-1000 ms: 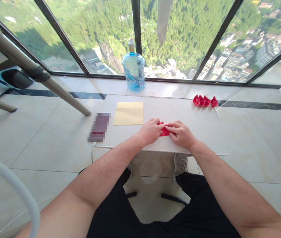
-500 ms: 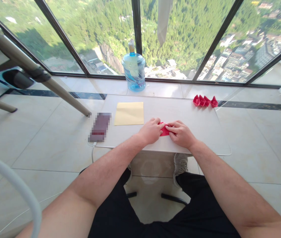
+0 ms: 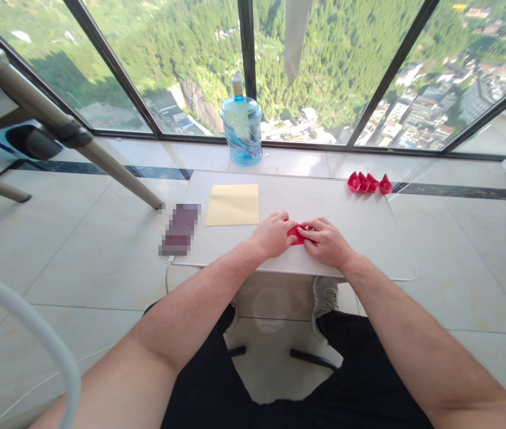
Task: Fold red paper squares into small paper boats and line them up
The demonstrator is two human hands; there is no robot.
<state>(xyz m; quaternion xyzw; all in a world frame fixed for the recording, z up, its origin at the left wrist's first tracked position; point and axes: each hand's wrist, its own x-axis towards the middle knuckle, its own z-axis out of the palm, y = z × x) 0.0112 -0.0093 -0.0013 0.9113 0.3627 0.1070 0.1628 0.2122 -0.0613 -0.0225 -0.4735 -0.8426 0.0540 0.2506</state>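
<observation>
Between my two hands, low over the front part of the white table, is a small piece of folded red paper. My left hand grips its left side, thumb and fingers closed on it. On the right side, my right hand pinches the paper with its fingertips. The fingers hide both ends of the paper, so its full shape does not show. At the table's far right corner stand several folded red paper pieces in a row.
A yellow sheet of paper lies left of my hands. Farther left is a blurred dark, phone-like object with a white cable below it. A blue water jug stands behind the table by the window. A slanted metal leg reaches the table's left side.
My fingers have shifted slightly on the red paper, and less of it shows between them now. The other things are where they were.
</observation>
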